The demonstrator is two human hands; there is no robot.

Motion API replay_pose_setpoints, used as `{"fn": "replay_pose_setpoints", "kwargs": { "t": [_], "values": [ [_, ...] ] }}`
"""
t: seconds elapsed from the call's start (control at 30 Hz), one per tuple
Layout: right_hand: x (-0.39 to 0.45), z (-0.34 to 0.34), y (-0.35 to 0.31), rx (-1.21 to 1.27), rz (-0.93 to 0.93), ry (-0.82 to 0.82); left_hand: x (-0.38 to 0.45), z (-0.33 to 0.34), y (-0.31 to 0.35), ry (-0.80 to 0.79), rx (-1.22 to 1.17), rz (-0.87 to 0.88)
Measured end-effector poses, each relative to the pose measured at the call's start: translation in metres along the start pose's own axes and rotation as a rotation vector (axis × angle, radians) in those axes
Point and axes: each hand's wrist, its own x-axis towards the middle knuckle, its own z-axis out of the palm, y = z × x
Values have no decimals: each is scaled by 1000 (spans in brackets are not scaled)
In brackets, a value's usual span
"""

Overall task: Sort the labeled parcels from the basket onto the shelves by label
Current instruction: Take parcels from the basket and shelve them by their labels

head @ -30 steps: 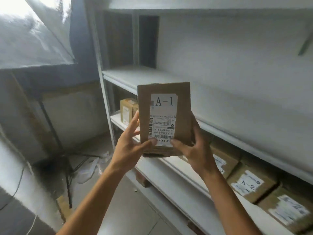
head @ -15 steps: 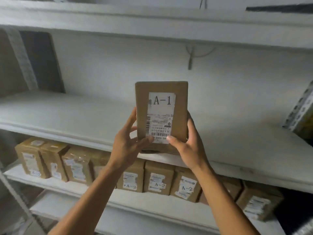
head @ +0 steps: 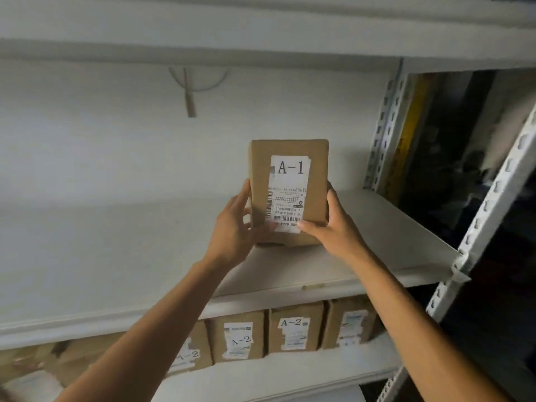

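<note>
A brown cardboard parcel (head: 317, 181) with a white label reading A-1 stands upright over the white middle shelf (head: 116, 250), toward its right end. My left hand (head: 236, 227) grips its lower left edge and my right hand (head: 333, 224) grips its lower right edge, thumbs on the front face. Whether its bottom touches the shelf board I cannot tell. On the shelf below (head: 290, 369) stands a row of brown parcels labelled A-2 (head: 294, 329).
A perforated white upright post (head: 493, 204) bounds the shelf on the right, with a dark space behind it. Another shelf board (head: 261, 27) runs overhead. A cable hangs on the white back wall (head: 190, 94).
The view has swung right along the shelving. The parcel, held the same way in both hands, has gone forward over the right end of the middle shelf.
</note>
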Motion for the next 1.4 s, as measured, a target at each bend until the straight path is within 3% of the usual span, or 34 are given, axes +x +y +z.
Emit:
{"fn": "replay_pose_setpoints", "kwargs": {
  "t": [0.53, 0.8, 1.13, 1.4],
  "values": [
    [12, -114, 87, -17, 140, 156, 65, 141, -1, -126, 205, 144],
    [13, -117, 96, -14, 148, 144, 55, 148, -9, -171, 157, 135],
    [10, -116, 93, -35, 212, 131, 49, 148, -2, -226, 392, 169],
    [-29, -104, 77, -479, 301, 234, 25, 132, 6, -276, 865, -36]
  ]
}}
